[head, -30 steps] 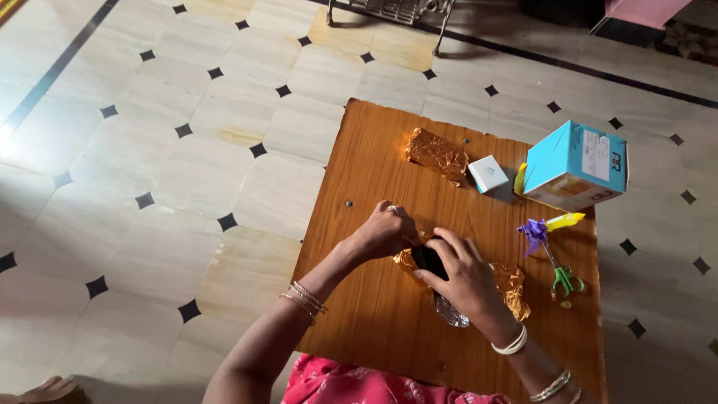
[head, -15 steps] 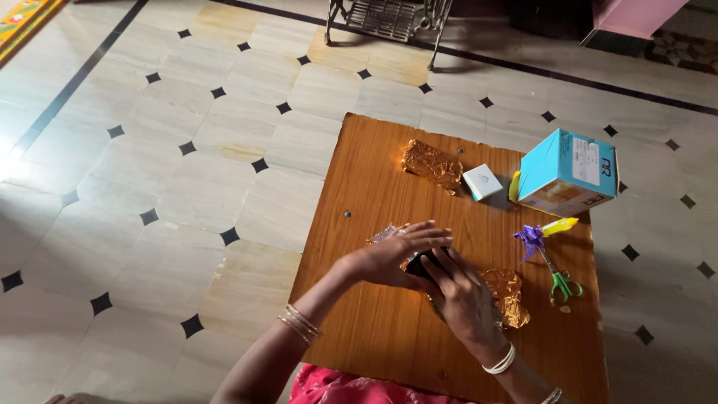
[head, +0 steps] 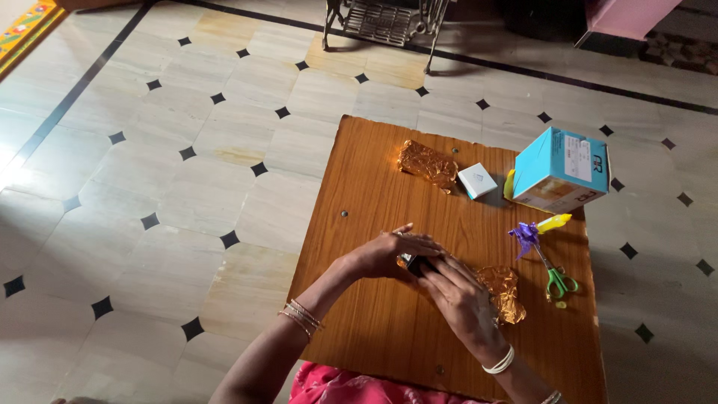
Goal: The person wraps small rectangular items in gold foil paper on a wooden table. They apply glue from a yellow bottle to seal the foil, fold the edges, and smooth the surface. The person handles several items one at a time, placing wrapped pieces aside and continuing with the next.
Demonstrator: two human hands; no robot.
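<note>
Two hands, left hand [head: 389,253] and right hand [head: 460,295], close their fingers on one dark object [head: 417,263] over gold foil [head: 499,292], frame centre. One foil packet [head: 427,162], two boxes and one pair of scissors [head: 555,277] lie on the wooden surface [head: 374,329], on a tiled floor [head: 149,187].

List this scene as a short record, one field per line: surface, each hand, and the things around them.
Surface: low wooden table on a tiled floor
Left hand: laid over a small dark object, touching it
Right hand: cupped on the same object and the gold foil sheet under it
Far side: gold-wrapped parcel, small white box, blue carton
Right side: purple bow, green-handled scissors
</note>
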